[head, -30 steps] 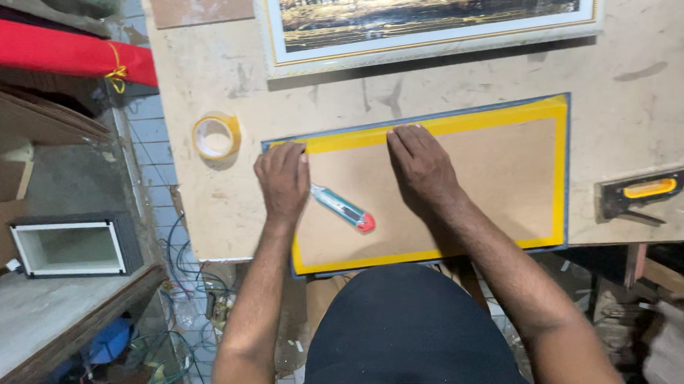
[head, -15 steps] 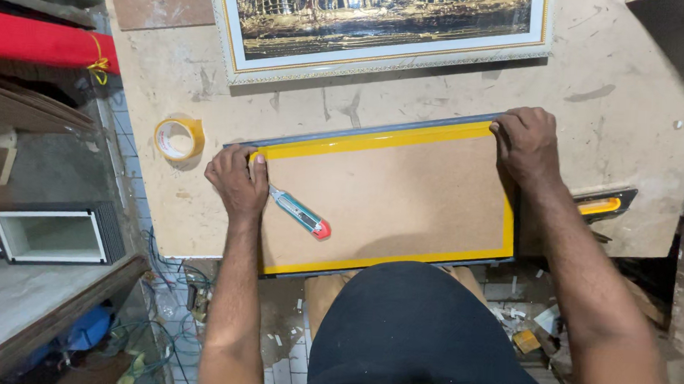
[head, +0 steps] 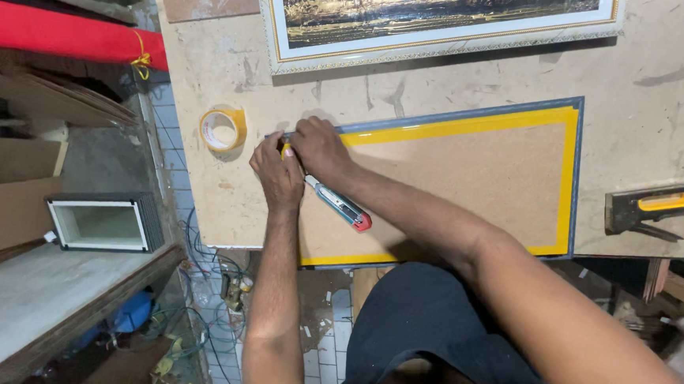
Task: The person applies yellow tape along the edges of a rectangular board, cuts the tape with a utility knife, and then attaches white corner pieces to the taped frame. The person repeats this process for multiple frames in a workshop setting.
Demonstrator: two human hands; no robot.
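On the scuffed, dusty plywood bench (head: 444, 72) I see a flat brown fibreboard backing panel (head: 453, 183), matte and grainy, edged in glossy yellow tape inside a thin grey frame rim. It lies at the near edge, right of a yellow tape roll (head: 222, 128). My left hand (head: 277, 174) and right hand (head: 319, 149) meet at its far-left corner, fingers curled together pressing there; I cannot tell whether they pinch anything. A utility knife (head: 340, 204) with a red end rests on the panel just beside them. My forearm hides the panel's near edge.
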